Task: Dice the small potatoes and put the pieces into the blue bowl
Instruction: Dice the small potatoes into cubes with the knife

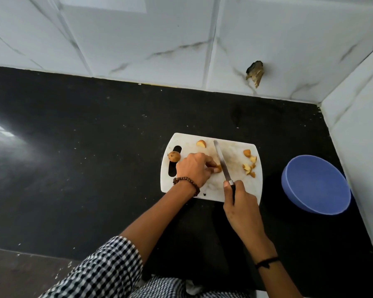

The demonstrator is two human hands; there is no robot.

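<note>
A white cutting board [235, 191] lies on the black counter. My left hand [194, 168] pinches a potato piece [218, 168] in the board's middle. My right hand [240, 201] grips a knife [222, 161] by the handle, its blade lying just right of that piece and pointing away from me. A whole small potato [174, 156] sits by the board's handle slot at the left. A cut half [201, 144] lies at the far edge. Several diced pieces [250, 165] are gathered at the board's right side. The blue bowl [316, 184] stands to the right of the board, tilted, with nothing seen inside.
White marble-patterned wall tiles rise behind the counter and along the right side, close to the bowl. A broken hole [255, 74] shows in the back wall. The black counter [84, 158] stretches wide to the left, with crumbs scattered on it.
</note>
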